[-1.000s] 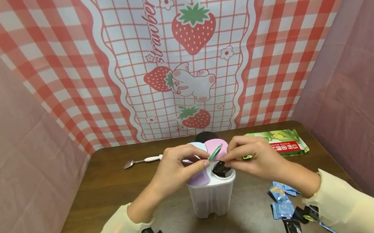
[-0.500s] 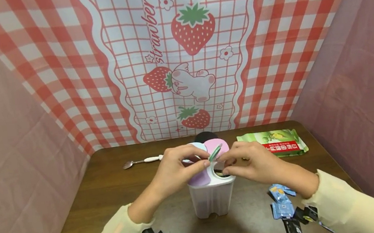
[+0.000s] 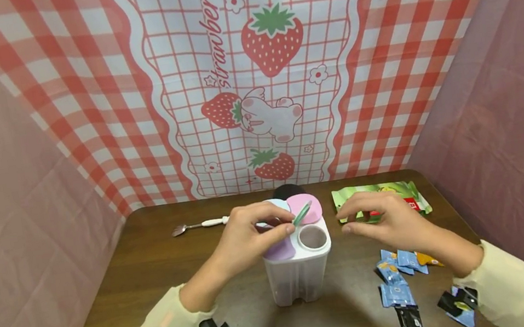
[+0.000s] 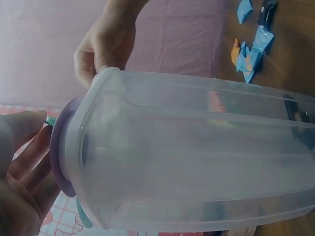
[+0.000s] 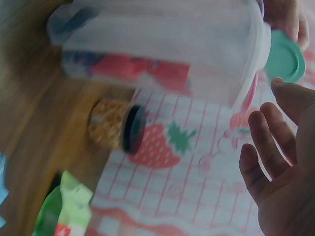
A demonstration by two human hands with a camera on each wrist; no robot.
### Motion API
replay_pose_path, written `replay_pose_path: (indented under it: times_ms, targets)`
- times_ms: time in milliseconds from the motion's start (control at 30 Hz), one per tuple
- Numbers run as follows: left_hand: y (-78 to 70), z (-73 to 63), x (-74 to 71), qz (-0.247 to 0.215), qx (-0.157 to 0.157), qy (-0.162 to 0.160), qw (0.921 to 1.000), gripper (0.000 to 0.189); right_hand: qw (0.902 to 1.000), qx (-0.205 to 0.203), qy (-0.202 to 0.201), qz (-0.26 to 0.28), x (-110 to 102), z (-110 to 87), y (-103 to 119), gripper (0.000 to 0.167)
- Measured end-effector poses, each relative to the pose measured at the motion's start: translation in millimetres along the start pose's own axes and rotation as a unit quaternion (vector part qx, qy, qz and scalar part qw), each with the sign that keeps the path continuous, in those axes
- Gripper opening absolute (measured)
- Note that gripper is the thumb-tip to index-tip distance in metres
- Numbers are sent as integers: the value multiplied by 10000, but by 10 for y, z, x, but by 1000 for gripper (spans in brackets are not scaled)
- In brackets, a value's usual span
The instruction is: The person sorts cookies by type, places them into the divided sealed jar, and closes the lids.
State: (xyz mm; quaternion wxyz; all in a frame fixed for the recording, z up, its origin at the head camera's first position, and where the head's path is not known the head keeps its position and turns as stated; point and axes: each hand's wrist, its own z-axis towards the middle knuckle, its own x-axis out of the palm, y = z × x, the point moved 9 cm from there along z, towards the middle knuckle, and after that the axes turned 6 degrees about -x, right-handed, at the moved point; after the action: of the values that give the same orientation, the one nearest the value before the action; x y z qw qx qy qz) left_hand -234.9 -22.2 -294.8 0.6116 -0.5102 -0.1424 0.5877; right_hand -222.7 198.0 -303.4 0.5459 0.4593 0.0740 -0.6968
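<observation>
A translucent storage container (image 3: 297, 280) stands upright on the table, its white top fitted with a purple lid (image 3: 279, 249), a pink lid (image 3: 308, 205) and a pale blue lid. Its front right round opening (image 3: 312, 238) is uncovered. Between thumb and fingers, my left hand (image 3: 249, 237) pinches a green lid (image 5: 285, 58), tilted up beside that opening. My right hand (image 3: 386, 219) is off to the container's right, fingers loosely bent and nothing in them. Below it lie several small blue packets (image 3: 397, 295) and a black packet (image 3: 410, 323).
A green wipes-style pack (image 3: 421, 200) lies at the back right, partly behind my right hand. A fork (image 3: 200, 225) with a white handle is at the back left. Behind the container sits a jar (image 5: 107, 124) with a dark lid. A checked strawberry cloth (image 3: 271, 41) hangs behind.
The black packet that my right hand held over the opening has gone down into it. My right hand has let go and moved right. The left hand and green lid stayed put.
</observation>
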Motion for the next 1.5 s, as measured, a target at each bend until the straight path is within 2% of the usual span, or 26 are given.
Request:
replay_pose_path:
  times_ms: [200,400,567,700,933,1200,1367,1500]
  targets:
    - [-11,10,2,25,-2,15,10000,12,9980,434,-189,-417,-251,-376,-250,39]
    - [-21,16,-2,23,9,32,10000,12,9903,1151,-273,-722,-403,-827,-559,34]
    - [-30,13,-6,21,-2,32,10000,12,9759,2112,-73,-548,-440,-1242,-895,21]
    - [-28,7,-2,22,-35,31,10000,13,9607,2743,112,-412,-432,-1570,-1133,21]
    - [-8,-15,20,-1,-185,52,9998,14,9536,2939,388,-529,-410,-2019,-1426,25]
    - [-4,-9,15,8,-193,22,9998,14,9432,3160,792,-649,-339,-2401,-1721,33]
    - [4,-14,11,21,-207,44,9998,14,9364,3235,1046,-866,-247,-2559,-1843,42]
    - [-2,-23,2,21,-171,27,9998,14,9313,3321,1146,-961,-194,-2600,-1898,44]
